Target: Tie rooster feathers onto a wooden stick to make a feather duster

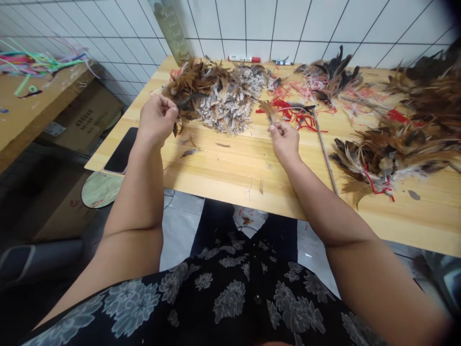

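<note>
Right hand [285, 140]: thumb and fingers closed in a pinch on a small feather tuft [268, 111]. The tuft is held over the surface [230, 166], at the near right side of the feather pile [223, 108]. Its long axis runs from the fingertips away from the body, with the free end leaning to the left.

Left hand [158, 117]: curled at the left edge of the pile, beside its brown feathers. Whether its fingers are closed on a feather cannot be told.

Governing relation: the pile lies between the hands and slightly beyond them, its long axis running left to right. The left hand is nearer to the pile's brown end; the right hand is nearer to its pale end. The tuft is well apart from the left hand.

Stick [325, 151]: lies to the right of the right hand, apart from it. Its long axis runs front to back, with the near end slanting to the right, toward the right forearm [324, 206].

Red string [293, 115]: lies beyond the right hand, between the pile and the far end of the stick.

Feather bundle [383, 146]: lies farther right, past the stick, with a red tie [374, 185] at its near side
</note>
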Tool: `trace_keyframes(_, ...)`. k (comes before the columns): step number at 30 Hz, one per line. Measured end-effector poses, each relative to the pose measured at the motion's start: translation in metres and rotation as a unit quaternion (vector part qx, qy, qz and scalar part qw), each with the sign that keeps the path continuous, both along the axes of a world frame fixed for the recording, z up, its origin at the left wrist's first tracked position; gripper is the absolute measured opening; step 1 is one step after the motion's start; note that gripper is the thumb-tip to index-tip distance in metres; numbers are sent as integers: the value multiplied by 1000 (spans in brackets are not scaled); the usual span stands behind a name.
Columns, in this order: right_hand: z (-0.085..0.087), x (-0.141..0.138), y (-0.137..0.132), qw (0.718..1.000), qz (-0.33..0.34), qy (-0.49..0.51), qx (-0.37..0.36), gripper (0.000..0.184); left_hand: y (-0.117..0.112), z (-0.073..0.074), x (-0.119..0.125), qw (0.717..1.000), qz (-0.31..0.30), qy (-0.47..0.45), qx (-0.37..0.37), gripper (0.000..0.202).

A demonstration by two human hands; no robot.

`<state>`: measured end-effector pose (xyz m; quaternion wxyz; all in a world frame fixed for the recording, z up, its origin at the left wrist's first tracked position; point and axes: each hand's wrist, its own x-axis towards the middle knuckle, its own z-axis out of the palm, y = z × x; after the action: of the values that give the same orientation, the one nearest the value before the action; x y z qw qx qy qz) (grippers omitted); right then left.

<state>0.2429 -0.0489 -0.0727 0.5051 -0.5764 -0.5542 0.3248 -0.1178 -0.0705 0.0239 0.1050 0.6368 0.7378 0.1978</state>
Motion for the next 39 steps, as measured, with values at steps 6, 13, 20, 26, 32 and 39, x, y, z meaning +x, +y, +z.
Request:
trace_keyframes(6,-5,0,3,1000,21,-14,-3,28,9,3,15,995,3,90,45,38)
trace_keyframes(13,3,-1,-3,1000,15,-18,-13,27,51,5,72,992,-40,122,-5,42)
trace_keyframes(20,11,-5,-9,999,11,1,-32,29,88,-4,97,987,-28,137,-81,61)
trace_keyframes(26,1,-2,-5,1000,20,-2,-16,25,83,-15,95,991,-5,115,-74,47)
trace_keyframes(32,6,-3,-7,999,14,-4,-34,30,70,-4,85,996,-14,91,3,98)
trace_keyframes(39,5,-2,-8,1000,11,-3,-23,28,99,-6,114,991,-35,121,-39,81)
